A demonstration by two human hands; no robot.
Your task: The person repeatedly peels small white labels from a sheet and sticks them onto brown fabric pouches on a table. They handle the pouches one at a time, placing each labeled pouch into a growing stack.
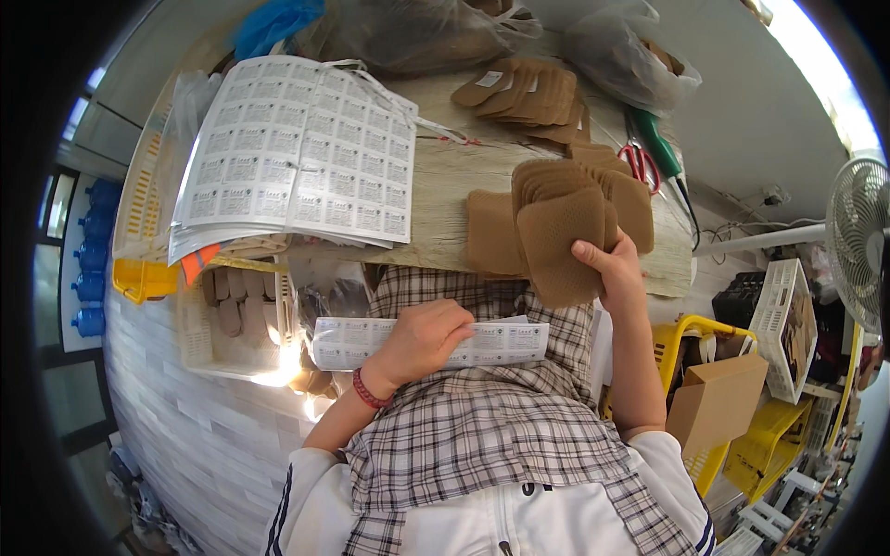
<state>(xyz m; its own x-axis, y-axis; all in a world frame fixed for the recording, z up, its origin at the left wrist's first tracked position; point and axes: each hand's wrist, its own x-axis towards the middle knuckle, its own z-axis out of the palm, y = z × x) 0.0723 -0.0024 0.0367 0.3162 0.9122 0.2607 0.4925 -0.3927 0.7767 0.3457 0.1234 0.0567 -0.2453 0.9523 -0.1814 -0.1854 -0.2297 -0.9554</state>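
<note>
Apparently mid-peel, my left hand (426, 335) pinches a white, oblong paper label strip (508, 343) at six o'clock while my right hand (619, 271) grips brown, round-cornered, textured pads (559, 243) at two o'clock, the next move likely calling for one label lifted cleanly.

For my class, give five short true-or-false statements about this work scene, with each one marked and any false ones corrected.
1. The left hand holds a white label strip. True.
2. The right hand is empty. False: it holds brown pads.
3. Scissors with red handles lie beside a green tool. True.
4. The large label sheets lie right of the brown pads. False: they lie to the left.
5. A white fan stands at the picture's right. True.
</note>
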